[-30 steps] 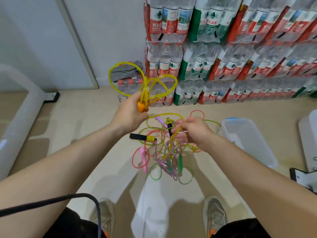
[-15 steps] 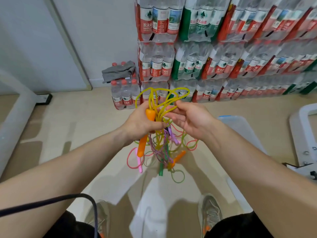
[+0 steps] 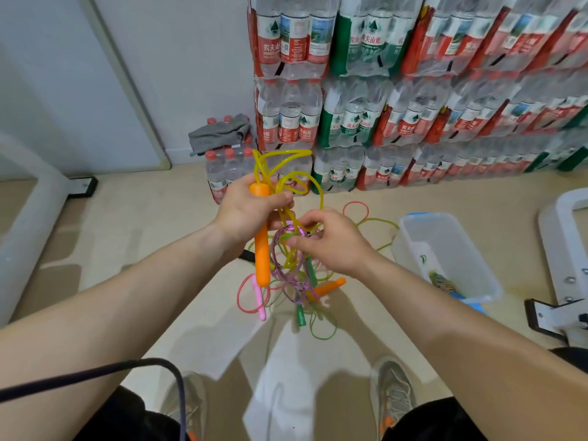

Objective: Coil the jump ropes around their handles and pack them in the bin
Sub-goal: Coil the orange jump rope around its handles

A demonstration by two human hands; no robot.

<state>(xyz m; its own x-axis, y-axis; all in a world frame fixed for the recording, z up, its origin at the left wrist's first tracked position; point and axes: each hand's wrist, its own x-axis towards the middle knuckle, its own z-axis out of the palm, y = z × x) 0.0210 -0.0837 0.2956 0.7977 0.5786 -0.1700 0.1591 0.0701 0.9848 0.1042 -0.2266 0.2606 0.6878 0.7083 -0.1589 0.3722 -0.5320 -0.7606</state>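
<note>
an orange handle [image 3: 262, 260] is gripped in the clenched fingers of the left hand [image 3: 245, 214], held in the air above the floor [image 3: 143, 224]. its long axis is kept nearly upright: the top end sticks out above the fist, the longer end points down. loops of yellow rope [image 3: 281, 162] are seen rising from its top. just beside it, a rope tangle [image 3: 294, 281] of yellow and purple braided cord is pinched in the curled fingers of the right hand [image 3: 334, 246]; which cord is actually pinched cannot be told. a second orange handle [image 3: 331, 286], a pink handle [image 3: 259, 302] and a green handle [image 3: 300, 316] are seen below. a clear bin [image 3: 402, 237] is set on the floor to the right, apart from the hands.
</note>
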